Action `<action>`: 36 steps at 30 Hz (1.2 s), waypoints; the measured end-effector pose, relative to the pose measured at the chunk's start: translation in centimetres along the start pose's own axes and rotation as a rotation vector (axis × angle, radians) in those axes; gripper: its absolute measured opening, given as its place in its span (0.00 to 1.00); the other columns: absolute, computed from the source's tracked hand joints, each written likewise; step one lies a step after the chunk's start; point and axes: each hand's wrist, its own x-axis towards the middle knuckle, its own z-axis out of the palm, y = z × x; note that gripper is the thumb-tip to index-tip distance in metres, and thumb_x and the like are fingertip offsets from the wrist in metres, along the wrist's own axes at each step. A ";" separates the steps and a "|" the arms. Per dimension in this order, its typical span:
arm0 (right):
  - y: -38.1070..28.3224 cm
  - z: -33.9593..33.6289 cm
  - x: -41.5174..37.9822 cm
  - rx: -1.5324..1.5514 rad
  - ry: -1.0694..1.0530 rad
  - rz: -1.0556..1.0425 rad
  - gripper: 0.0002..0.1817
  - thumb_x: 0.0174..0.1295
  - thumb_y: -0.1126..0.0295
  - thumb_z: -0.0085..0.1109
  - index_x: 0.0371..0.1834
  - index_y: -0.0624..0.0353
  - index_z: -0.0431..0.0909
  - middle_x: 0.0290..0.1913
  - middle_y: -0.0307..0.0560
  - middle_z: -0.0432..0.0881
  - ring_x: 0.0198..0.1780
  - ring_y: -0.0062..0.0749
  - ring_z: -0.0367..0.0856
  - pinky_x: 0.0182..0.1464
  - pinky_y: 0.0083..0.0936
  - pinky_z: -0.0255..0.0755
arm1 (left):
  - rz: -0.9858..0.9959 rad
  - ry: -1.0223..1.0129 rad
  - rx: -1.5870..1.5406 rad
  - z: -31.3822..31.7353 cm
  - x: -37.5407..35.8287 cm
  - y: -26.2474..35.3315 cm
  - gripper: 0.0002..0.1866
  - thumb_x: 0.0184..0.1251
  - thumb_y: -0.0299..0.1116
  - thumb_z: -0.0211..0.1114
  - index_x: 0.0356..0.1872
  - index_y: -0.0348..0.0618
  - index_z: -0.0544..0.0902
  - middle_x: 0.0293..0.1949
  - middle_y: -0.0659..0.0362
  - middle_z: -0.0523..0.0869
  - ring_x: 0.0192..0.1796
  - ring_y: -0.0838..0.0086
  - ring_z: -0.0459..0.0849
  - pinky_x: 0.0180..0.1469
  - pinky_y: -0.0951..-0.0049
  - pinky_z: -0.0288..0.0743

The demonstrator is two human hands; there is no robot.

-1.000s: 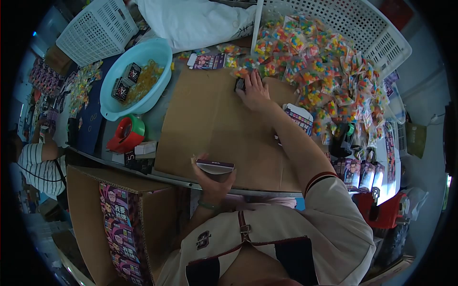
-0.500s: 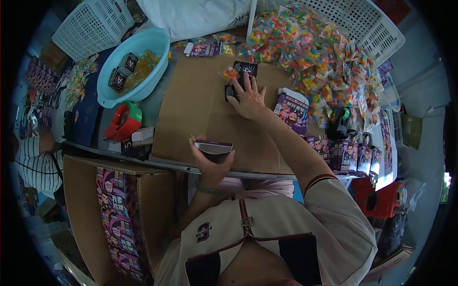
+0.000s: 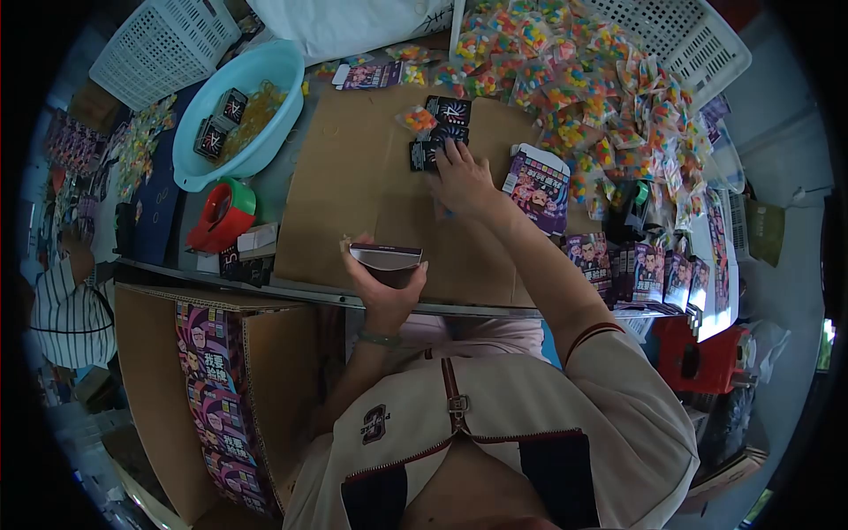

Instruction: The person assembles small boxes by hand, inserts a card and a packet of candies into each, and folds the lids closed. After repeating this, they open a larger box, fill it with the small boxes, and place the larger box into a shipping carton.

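My left hand (image 3: pixel 385 287) is wrapped round an open box (image 3: pixel 386 255) near the table's front edge, its opening facing up. Farther back, my right hand (image 3: pixel 461 181) touches the lower edge of some black card packs (image 3: pixel 449 112) with bent fingers; something bluish shows under its palm, too hidden to make out. A small bag of orange candy (image 3: pixel 417 118) lies just left of the packs. Right of my right hand, a purple printed box (image 3: pixel 537 189) with a raised white flap rests on the cardboard sheet (image 3: pixel 344 194).
Candy bags (image 3: pixel 583 97) are heaped at the back right. A blue basin (image 3: pixel 188 159) holds black packs and rubber bands. Nearby is a red tape dispenser (image 3: pixel 216 228). Purple boxes (image 3: pixel 649 272) line the right front. A carton (image 3: pixel 150 380) stands lower left; a person in stripes (image 3: pixel 71 309) is far left.
My right hand has drawn back toward me from the black packs, and its fingers have bent. My left hand still holds the box. The view has shifted slightly.
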 end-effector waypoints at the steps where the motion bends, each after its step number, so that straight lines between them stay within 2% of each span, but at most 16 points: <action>1: -0.6 0.3 -0.6 0.006 0.008 -0.002 0.35 0.66 0.51 0.48 0.72 0.60 0.57 0.75 0.60 0.53 0.76 0.51 0.51 0.64 0.60 0.56 | -0.003 0.002 -0.013 0.1 0.0 0.0 0.59 0.41 0.31 0.80 0.70 0.29 0.46 0.58 0.43 0.68 0.58 0.56 0.71 0.61 0.57 0.67; 4: -2.6 0.3 -3.0 -0.177 -0.032 0.061 0.33 0.65 0.52 0.51 0.68 0.61 0.62 0.74 0.58 0.55 0.75 0.50 0.55 0.63 0.54 0.61 | -0.018 0.000 -0.023 0.0 0.1 0.2 0.59 0.41 0.30 0.80 0.70 0.30 0.45 0.58 0.43 0.68 0.59 0.56 0.71 0.60 0.57 0.67; 6: -2.8 -1.4 -3.4 -0.240 -0.332 0.055 0.35 0.65 0.50 0.51 0.70 0.61 0.60 0.75 0.59 0.53 0.75 0.49 0.54 0.64 0.55 0.60 | -0.022 -0.012 -0.030 0.1 0.1 0.1 0.59 0.41 0.30 0.80 0.70 0.30 0.45 0.58 0.44 0.67 0.59 0.56 0.71 0.60 0.57 0.67; 7: -2.6 -2.0 -3.6 -0.239 -0.334 0.060 0.35 0.65 0.50 0.51 0.70 0.61 0.60 0.75 0.59 0.53 0.75 0.49 0.54 0.64 0.55 0.60 | -0.014 -0.010 -0.035 0.1 0.1 0.0 0.59 0.41 0.30 0.80 0.70 0.30 0.45 0.59 0.43 0.67 0.59 0.56 0.71 0.60 0.57 0.68; 10: -2.6 -1.3 -4.4 -0.126 -0.163 0.029 0.35 0.65 0.48 0.50 0.69 0.62 0.62 0.74 0.60 0.55 0.73 0.49 0.57 0.63 0.56 0.61 | 0.004 -0.007 -0.012 0.0 0.1 0.2 0.59 0.41 0.30 0.80 0.70 0.31 0.44 0.59 0.43 0.67 0.59 0.56 0.71 0.59 0.57 0.68; 12: -3.4 2.2 -6.4 -0.162 0.209 0.041 0.31 0.64 0.51 0.53 0.62 0.63 0.69 0.71 0.56 0.60 0.70 0.48 0.62 0.60 0.58 0.63 | 0.016 -0.005 0.011 0.1 0.3 0.5 0.60 0.41 0.30 0.80 0.70 0.31 0.44 0.59 0.43 0.67 0.58 0.56 0.71 0.59 0.57 0.69; 14: -3.2 3.2 -7.4 -0.126 0.315 0.004 0.27 0.63 0.53 0.55 0.57 0.63 0.72 0.67 0.56 0.65 0.66 0.47 0.66 0.56 0.56 0.66 | -0.116 0.011 -0.135 0.3 0.1 0.9 0.60 0.41 0.30 0.80 0.71 0.32 0.44 0.60 0.42 0.67 0.58 0.56 0.72 0.58 0.57 0.70; 16: -3.2 2.1 -8.0 -0.090 0.430 -0.035 0.24 0.61 0.54 0.57 0.52 0.62 0.76 0.63 0.55 0.71 0.62 0.46 0.70 0.53 0.55 0.69 | -0.072 0.006 -0.086 0.2 0.1 0.4 0.59 0.42 0.30 0.80 0.71 0.32 0.44 0.60 0.42 0.67 0.57 0.55 0.73 0.58 0.57 0.71; 18: -2.2 -0.7 -7.5 0.122 0.161 -0.001 0.17 0.58 0.63 0.60 0.46 0.62 0.76 0.55 0.54 0.76 0.57 0.49 0.77 0.49 0.47 0.75 | -0.026 0.000 -0.037 0.0 0.0 0.3 0.59 0.42 0.31 0.80 0.71 0.33 0.44 0.60 0.42 0.67 0.57 0.55 0.73 0.57 0.57 0.72; 21: 0.2 -0.6 -3.8 0.187 0.316 0.038 0.11 0.55 0.68 0.60 0.38 0.63 0.77 0.46 0.55 0.80 0.48 0.52 0.82 0.46 0.41 0.78 | -0.054 0.003 -0.063 0.0 -0.1 0.4 0.59 0.43 0.31 0.79 0.71 0.33 0.44 0.60 0.42 0.68 0.58 0.54 0.73 0.58 0.57 0.71; 25: 3.1 -1.5 0.9 0.057 0.316 0.083 0.11 0.53 0.69 0.62 0.38 0.63 0.79 0.42 0.57 0.81 0.45 0.54 0.82 0.47 0.42 0.77 | 0.004 0.019 -0.011 0.1 -0.2 0.0 0.58 0.44 0.29 0.79 0.72 0.33 0.44 0.60 0.44 0.67 0.58 0.59 0.73 0.57 0.61 0.73; 27: 2.9 -4.9 -0.6 0.136 -0.073 0.016 0.13 0.52 0.69 0.63 0.41 0.61 0.81 0.40 0.56 0.82 0.46 0.54 0.82 0.47 0.42 0.77 | 0.009 0.023 0.022 -0.1 -0.2 -0.3 0.58 0.44 0.30 0.79 0.71 0.33 0.45 0.60 0.44 0.67 0.58 0.58 0.73 0.57 0.61 0.73; 28: 1.9 -6.1 -2.6 0.094 -0.120 0.000 0.16 0.50 0.67 0.65 0.44 0.56 0.83 0.37 0.54 0.83 0.43 0.52 0.83 0.45 0.42 0.77 | 0.006 0.020 0.013 0.0 -0.3 -0.4 0.58 0.43 0.30 0.79 0.71 0.33 0.45 0.60 0.44 0.68 0.58 0.58 0.73 0.57 0.61 0.72; 29: 2.2 -4.9 -3.5 0.089 -0.127 -0.002 0.16 0.50 0.67 0.65 0.44 0.56 0.83 0.37 0.54 0.83 0.43 0.52 0.83 0.45 0.42 0.77 | 0.008 0.015 -0.001 0.1 -0.3 -0.5 0.59 0.43 0.30 0.79 0.71 0.32 0.45 0.60 0.44 0.68 0.58 0.57 0.73 0.58 0.61 0.72; 31: 3.1 -2.5 -5.2 0.061 0.008 -0.426 0.16 0.49 0.67 0.67 0.42 0.54 0.83 0.42 0.50 0.81 0.45 0.52 0.82 0.46 0.41 0.76 | 0.006 0.016 -0.013 0.1 -0.2 -0.5 0.59 0.43 0.31 0.79 0.71 0.32 0.45 0.59 0.44 0.69 0.59 0.57 0.73 0.58 0.61 0.72; 36: 1.0 -3.0 -7.1 -0.026 -0.050 -0.277 0.16 0.47 0.66 0.68 0.41 0.53 0.84 0.45 0.49 0.80 0.45 0.50 0.82 0.47 0.40 0.76 | -0.001 0.044 -0.052 0.1 -0.4 -0.3 0.57 0.41 0.36 0.80 0.69 0.30 0.50 0.59 0.41 0.70 0.60 0.51 0.73 0.61 0.58 0.69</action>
